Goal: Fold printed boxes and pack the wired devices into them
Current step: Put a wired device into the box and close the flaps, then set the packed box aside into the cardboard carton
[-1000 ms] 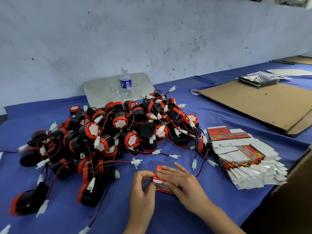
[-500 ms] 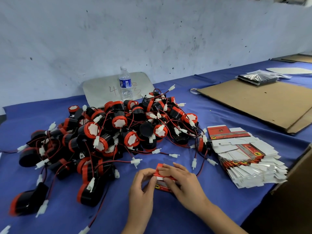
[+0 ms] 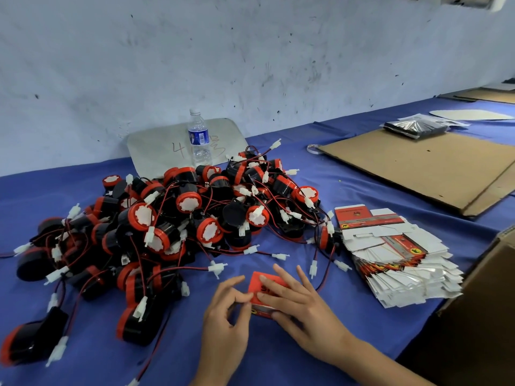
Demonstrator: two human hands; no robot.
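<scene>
On the near counter, a printed box is being closed.
Right hand presses it flat-fingered; left hand pinches its left edge: tuck squarely, pressing down firmly.

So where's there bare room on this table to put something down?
Bare blue cloth lies between the cardboard sheet and the stack of flat boxes, plus a narrow strip between that stack and the right hand. The left is crowded: the pile of wired devices trails wires.
</scene>
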